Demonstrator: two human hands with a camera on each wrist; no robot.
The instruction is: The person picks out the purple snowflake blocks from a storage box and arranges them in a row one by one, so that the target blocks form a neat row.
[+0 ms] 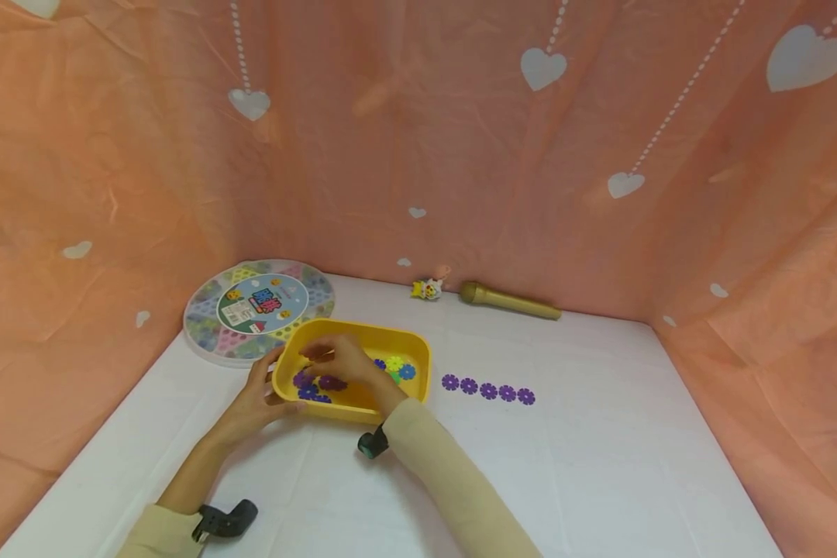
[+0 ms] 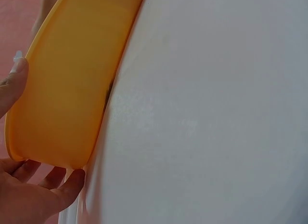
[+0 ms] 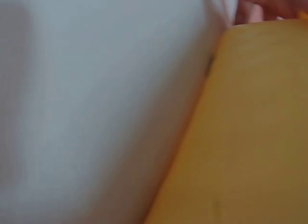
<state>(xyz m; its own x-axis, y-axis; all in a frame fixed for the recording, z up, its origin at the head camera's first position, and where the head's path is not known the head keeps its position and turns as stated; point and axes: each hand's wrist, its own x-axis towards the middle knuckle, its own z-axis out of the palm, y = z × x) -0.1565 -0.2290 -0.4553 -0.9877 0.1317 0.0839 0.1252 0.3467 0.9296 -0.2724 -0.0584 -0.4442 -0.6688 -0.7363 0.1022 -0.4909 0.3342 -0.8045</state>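
A yellow plastic basin (image 1: 390, 335) stands on the white table with flower-shaped plastic discs inside. At its left end my left hand (image 1: 254, 407) grips it. In the left wrist view the thumb (image 2: 18, 79) lies at the rim and the fingers (image 2: 72, 185) touch the end wall. My right hand (image 1: 345, 364) reaches into the basin, its fingers over purple discs (image 1: 332, 383) and dark blue discs (image 1: 308, 393); whether they pinch one is unclear. Yellow, green and blue discs (image 1: 407, 372) lie toward the basin's right end. The right wrist view shows mainly the basin's outer wall (image 3: 255, 127).
Several purple discs (image 1: 488, 390) lie in a row right of the basin. A round patterned game board (image 1: 205, 329) lies behind its left end. At the back are a small yellow-and-white figure (image 1: 427, 289) and a gold microphone (image 1: 509, 301). Pink cloth (image 1: 460, 155) encloses the table.
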